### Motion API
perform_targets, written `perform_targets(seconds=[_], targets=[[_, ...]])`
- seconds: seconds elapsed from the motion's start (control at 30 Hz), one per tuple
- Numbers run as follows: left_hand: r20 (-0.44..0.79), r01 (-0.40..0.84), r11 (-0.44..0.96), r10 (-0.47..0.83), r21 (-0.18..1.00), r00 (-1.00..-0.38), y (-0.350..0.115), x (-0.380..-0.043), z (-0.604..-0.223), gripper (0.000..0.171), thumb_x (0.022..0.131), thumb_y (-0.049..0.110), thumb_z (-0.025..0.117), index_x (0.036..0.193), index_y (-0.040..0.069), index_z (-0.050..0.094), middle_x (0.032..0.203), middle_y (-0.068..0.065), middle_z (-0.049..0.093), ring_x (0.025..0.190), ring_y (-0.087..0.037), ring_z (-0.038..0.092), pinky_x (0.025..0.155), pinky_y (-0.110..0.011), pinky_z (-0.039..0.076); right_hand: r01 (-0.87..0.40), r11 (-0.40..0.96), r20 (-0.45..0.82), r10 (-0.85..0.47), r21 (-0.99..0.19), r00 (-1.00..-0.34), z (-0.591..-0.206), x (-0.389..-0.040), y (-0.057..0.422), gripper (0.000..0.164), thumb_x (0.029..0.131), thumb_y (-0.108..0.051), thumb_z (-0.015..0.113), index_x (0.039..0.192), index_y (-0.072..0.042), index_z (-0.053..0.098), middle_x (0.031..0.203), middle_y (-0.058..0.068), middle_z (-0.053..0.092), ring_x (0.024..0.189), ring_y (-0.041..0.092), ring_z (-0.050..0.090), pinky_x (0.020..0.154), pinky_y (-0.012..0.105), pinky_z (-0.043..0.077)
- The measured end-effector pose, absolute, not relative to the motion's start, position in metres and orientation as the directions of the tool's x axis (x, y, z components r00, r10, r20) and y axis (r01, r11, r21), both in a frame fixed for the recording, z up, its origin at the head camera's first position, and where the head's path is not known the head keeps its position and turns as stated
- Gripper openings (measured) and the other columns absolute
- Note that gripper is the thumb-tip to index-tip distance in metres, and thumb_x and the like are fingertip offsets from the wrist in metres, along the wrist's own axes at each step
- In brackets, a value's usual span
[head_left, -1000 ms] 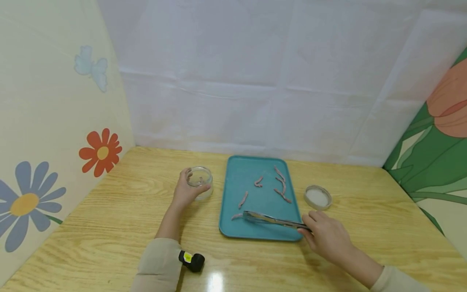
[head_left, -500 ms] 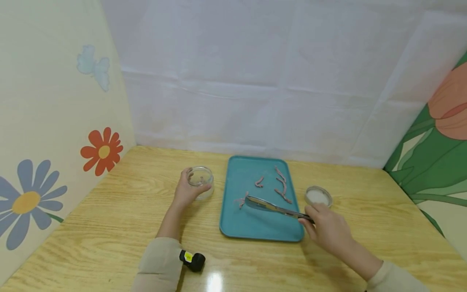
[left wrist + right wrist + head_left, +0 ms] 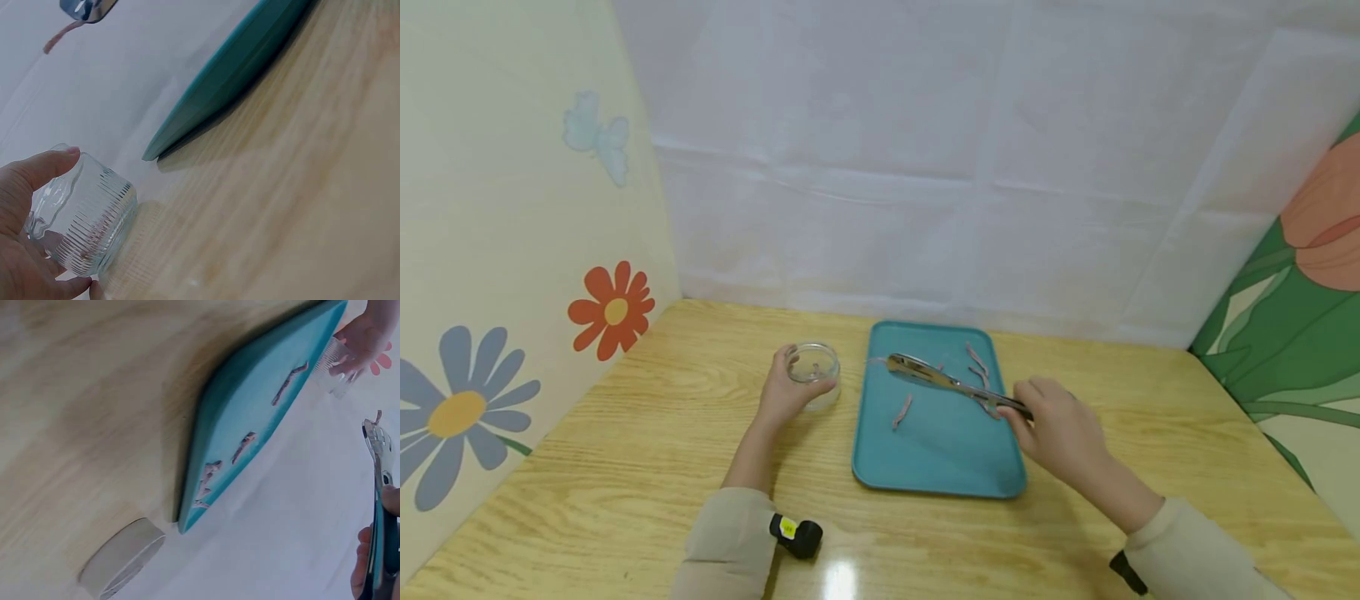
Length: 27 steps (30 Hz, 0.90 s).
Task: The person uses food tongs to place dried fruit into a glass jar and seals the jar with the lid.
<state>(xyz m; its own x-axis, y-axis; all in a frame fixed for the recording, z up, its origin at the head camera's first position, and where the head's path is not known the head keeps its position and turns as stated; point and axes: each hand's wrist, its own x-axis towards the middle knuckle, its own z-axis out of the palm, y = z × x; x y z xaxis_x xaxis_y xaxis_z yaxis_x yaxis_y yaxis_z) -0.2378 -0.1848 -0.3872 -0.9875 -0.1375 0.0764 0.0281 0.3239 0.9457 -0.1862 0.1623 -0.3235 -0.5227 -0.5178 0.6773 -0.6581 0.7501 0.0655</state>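
Note:
My left hand holds a round clear glass jar on the table, thumb on one side and fingers around the other. A small pinkish piece shows inside it. My right hand grips metal tongs by the handles. From their closed tips sticks a thin pink strip, like a strip of meat, raised over the left edge of the teal tray and pointing toward the jar. On the tray lie a single pink strip and several more toward the right side, partly hidden behind the tongs.
A round, shallow lid lies on the wooden table to the right of the tray, hidden by my right hand in the head view. A white sheet hangs behind the table. Flower-patterned panels stand at both sides.
The tongs have picked up the strip from the tray's near left part, lifting it up and away toward the tray's far left edge. My left hand stays on the jar.

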Motion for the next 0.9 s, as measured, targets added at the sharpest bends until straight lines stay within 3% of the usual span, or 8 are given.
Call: perform_targets(seconds=[0.2, 0.37, 0.57, 0.9], targets=[[0.067, 0.02, 0.327, -0.132, 0.945, -0.989, -0.185, -0.237, -0.387, 0.095, 0.067, 0.03, 0.074, 0.136, 0.008, 0.013, 0.135, -0.019, 0.023, 0.121, -0.037, 0.023, 0.092, -0.048, 0.028, -0.633, 0.772, 0.664, -0.498, 0.046, -0.558, -0.315, -0.192, 0.15, 0.032, 0.082, -0.034, 0.058, 0.067, -0.011, 0.042, 0.061, -0.004, 0.032, 0.049, 0.01, 0.03, 0.036, 0.02, 0.022], [0.074, 0.024, 0.333, -0.139, 0.943, -0.987, -0.185, -0.237, -0.387, 0.094, 0.067, 0.03, 0.074, 0.135, 0.007, 0.014, 0.134, -0.019, 0.024, 0.121, -0.036, 0.023, 0.093, -0.047, 0.026, -0.62, 0.784, 0.654, -0.488, 0.037, -0.578, -0.309, -0.196, 0.138, 0.034, 0.084, -0.04, 0.05, 0.067, -0.012, 0.042, 0.061, -0.003, 0.034, 0.05, 0.011, 0.03, 0.037, 0.021, 0.024], [0.09, 0.033, 0.357, -0.145, 0.933, -0.985, -0.186, -0.239, -0.387, 0.092, 0.068, 0.028, 0.074, 0.135, 0.005, 0.015, 0.133, -0.021, 0.025, 0.12, -0.036, 0.024, 0.094, -0.046, 0.026, -0.617, 0.787, 0.654, -0.473, 0.012, -0.591, -0.306, -0.204, 0.12, 0.028, 0.075, -0.024, 0.068, 0.069, -0.01, 0.045, 0.06, -0.003, 0.035, 0.048, 0.011, 0.029, 0.038, 0.023, 0.024], [0.096, 0.043, 0.346, -0.14, 0.937, -0.986, -0.185, -0.24, -0.386, 0.092, 0.068, 0.025, 0.074, 0.134, 0.003, 0.015, 0.132, -0.023, 0.025, 0.12, -0.036, 0.024, 0.094, -0.046, 0.025, -0.602, 0.798, 0.648, -0.436, -0.042, -0.624, -0.303, -0.214, 0.091, 0.033, 0.077, -0.024, 0.066, 0.064, -0.012, 0.039, 0.057, -0.003, 0.03, 0.046, 0.011, 0.026, 0.035, 0.024, 0.023]])
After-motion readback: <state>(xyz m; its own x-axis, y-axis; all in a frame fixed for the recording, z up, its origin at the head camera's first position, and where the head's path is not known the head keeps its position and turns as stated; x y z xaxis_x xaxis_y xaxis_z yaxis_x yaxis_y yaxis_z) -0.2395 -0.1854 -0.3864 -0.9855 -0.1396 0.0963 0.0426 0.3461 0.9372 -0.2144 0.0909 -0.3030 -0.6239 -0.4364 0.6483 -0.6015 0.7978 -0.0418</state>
